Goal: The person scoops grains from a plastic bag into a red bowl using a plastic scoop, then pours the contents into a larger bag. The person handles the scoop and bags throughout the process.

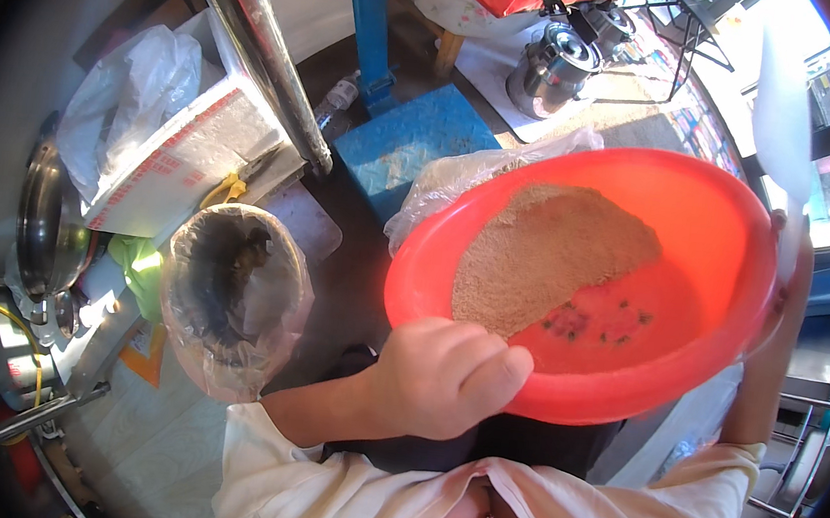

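Observation:
A red plastic basin (681, 299) with a flower print on its bottom is held tilted before me. Light brown powder or fine grain (557, 258) lies heaped toward its left side. My left hand (452, 375) grips the near left rim, thumb pointing right. On the far right, my right hand (779, 256) is at the basin's right rim, its fingers mostly hidden behind the rim and a whitish glare. Behind the basin's left edge rests a clear plastic bag (445, 179), partly covered by the basin.
A lined waste bin (175, 296) stands to the left, beside a white foam box (193, 148). Farther off are a blue metal platform (411, 146) with a post, a plastic bottle (341, 94) and a steel pot (553, 70). A metal pole (256, 41) slants across the upper left.

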